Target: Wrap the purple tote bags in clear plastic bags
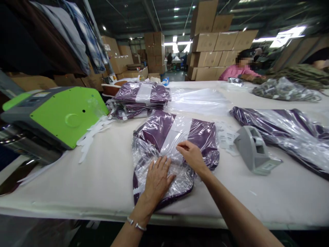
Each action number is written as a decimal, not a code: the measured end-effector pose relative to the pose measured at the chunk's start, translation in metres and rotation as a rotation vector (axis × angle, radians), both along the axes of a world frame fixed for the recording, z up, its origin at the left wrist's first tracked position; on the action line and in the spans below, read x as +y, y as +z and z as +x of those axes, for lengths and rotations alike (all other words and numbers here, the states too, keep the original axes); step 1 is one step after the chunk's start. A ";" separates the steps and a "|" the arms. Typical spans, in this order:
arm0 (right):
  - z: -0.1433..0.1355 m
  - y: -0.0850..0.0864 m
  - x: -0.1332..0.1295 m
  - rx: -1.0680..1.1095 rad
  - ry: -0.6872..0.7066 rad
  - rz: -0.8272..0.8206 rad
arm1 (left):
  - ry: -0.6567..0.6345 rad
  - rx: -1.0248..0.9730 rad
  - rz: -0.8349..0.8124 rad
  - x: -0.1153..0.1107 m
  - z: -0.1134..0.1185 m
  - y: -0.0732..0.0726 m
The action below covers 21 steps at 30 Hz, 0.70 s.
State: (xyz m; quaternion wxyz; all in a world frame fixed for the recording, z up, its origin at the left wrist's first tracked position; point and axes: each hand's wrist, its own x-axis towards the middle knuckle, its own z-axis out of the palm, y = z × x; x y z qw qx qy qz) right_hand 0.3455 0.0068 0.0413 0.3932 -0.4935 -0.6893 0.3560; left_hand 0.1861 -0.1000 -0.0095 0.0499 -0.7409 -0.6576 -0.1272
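A folded purple garment in a clear plastic bag (156, 128) lies in front of me, a pale band running across its middle. Its lower part is covered by crinkled plastic. My left hand (159, 176) rests flat on this crinkled part, fingers stretched out. Over the pale band, my right hand (190, 154) is closed, with thumb and fingertips brought together at the bag's surface. What those fingertips pinch, if anything, is too small to tell. Just right of the bag lie white printed labels (227, 137) and a grey tape dispenser (253, 151).
A green and grey machine (69, 116) stands at the left with white strips beside it. Behind my hands are stacked bagged purple garments (142, 94) and clear plastic sheets (197, 99). More bagged purple garments (288, 130) lie right. A person in pink (239, 70) is across the table.
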 end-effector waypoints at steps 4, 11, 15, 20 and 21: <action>0.117 0.037 -0.020 -0.090 -0.369 0.301 | -0.016 0.007 0.044 0.001 -0.002 -0.003; 0.288 0.050 -0.030 -0.137 -0.803 -0.027 | -0.073 0.027 0.117 0.005 -0.008 -0.015; 0.296 0.036 -0.010 -0.011 -0.746 -0.194 | -0.075 0.053 0.118 0.006 -0.009 -0.017; 0.287 0.026 0.019 0.095 -0.720 -0.248 | -0.063 0.072 0.095 0.007 -0.010 -0.018; 0.287 0.026 0.022 0.124 -0.725 -0.236 | -0.064 0.074 0.094 0.007 -0.010 -0.018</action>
